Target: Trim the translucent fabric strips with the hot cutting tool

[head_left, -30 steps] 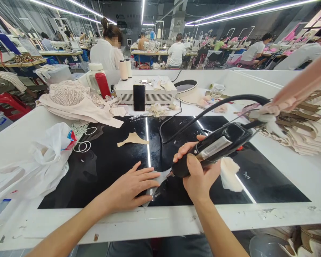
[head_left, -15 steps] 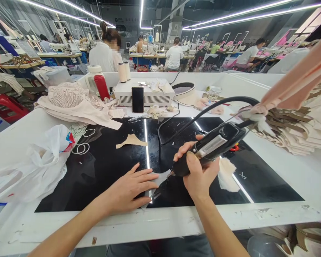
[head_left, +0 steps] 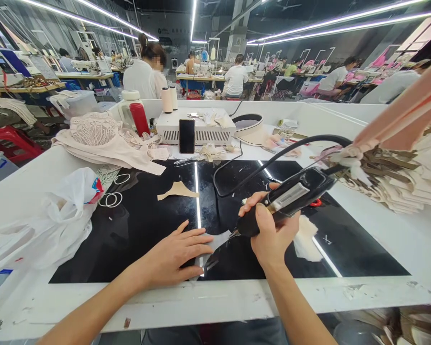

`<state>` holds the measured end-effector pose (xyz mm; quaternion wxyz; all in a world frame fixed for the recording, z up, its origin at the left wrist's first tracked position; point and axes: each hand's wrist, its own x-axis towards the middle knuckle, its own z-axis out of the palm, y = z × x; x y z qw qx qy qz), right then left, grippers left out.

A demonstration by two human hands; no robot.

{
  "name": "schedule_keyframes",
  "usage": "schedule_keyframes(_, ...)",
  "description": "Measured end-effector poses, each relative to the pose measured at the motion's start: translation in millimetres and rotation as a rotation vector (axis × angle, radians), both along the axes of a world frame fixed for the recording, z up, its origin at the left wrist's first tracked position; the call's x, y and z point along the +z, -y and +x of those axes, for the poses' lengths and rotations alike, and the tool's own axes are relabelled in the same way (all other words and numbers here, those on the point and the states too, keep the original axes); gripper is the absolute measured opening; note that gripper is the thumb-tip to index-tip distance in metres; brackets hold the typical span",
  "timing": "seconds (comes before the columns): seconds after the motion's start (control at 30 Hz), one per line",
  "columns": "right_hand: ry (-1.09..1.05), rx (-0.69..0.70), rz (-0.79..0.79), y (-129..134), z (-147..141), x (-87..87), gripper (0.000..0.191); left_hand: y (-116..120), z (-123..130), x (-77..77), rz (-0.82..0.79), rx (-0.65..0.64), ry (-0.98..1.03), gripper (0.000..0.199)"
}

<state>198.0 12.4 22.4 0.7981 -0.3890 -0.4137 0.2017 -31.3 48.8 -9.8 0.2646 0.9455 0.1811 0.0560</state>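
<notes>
My left hand (head_left: 181, 251) lies flat with fingers spread on a pale, thin cut piece (head_left: 221, 241), pressing it to the glossy black sheet (head_left: 129, 235). In my right hand (head_left: 271, 235) is a black handheld power tool (head_left: 290, 194) with a silver plate on its side and a cable at its rear. Its narrow metal tip points down-left at the right end of the pale piece; whether it touches, I cannot tell. Beyond my left hand a tan shaped piece (head_left: 177, 189) lies on the sheet. A cream fabric scrap (head_left: 308, 239) lies right of my right hand.
A white plastic bag (head_left: 61, 215) and beige lace garments (head_left: 107, 143) are at left. A white vented box (head_left: 197, 128), a phone (head_left: 187, 136) and a red bottle (head_left: 140, 120) stand at the back. Hanging fabric (head_left: 391, 124) and stacked beige pieces (head_left: 391, 187) crowd the right.
My right hand and the tool have shifted slightly right, the tip moving along the piece's right end. My left hand stays in place. The whole view has shifted slightly.
</notes>
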Motion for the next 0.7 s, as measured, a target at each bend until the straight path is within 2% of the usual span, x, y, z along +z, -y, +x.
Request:
schedule_keyframes(0.07,0.01,0.011,-0.002,0.3,1.2,0.1,0.038,-0.7,-0.7,-4.2,-0.004,0.055,0.03,0.049)
schedule_keyframes(0.2,0.067,-0.018,-0.055,1.0,5.8,5.0,0.041,-2.5,0.8,-15.5,0.064,0.293,0.086,0.044)
schedule_keyframes(0.27,0.093,-0.05,-0.07,3.1,8.3,8.1,0.043,-3.1,2.8,-18.9,0.092,0.352,0.084,0.04)
schedule_keyframes(0.33,0.117,-0.176,0.011,8.5,10.1,8.8,0.051,-3.4,4.6,-19.4,0.084,0.36,0.077,0.031)
schedule_keyframes(0.4,0.18,-0.388,0.169,17.9,10.2,5.7,0.056,-3.5,5.8,-18.3,0.054,0.358,0.08,0.019)
schedule_keyframes(0.47,0.343,-0.485,0.266,28.9,7.6,-1.0,0.049,-3.4,6.2,-17.3,0.019,0.364,0.101,0.01)
schedule_keyframes(0.5,0.493,-0.414,0.237,33.5,5.3,-5.2,0.046,-3.4,6.2,-17.2,-0.002,0.366,0.117,0.007)
schedule_keyframes(0.6,0.812,-0.079,0.089,36.3,-4.6,-18.7,0.031,-3.1,5.9,-17.9,-0.101,0.379,0.202,0.004)
schedule_keyframes(0.7,0.945,0.074,-0.028,22.8,-13.7,-29.9,0.033,-4.1,5.7,-18.6,-0.275,0.424,0.343,0.005)
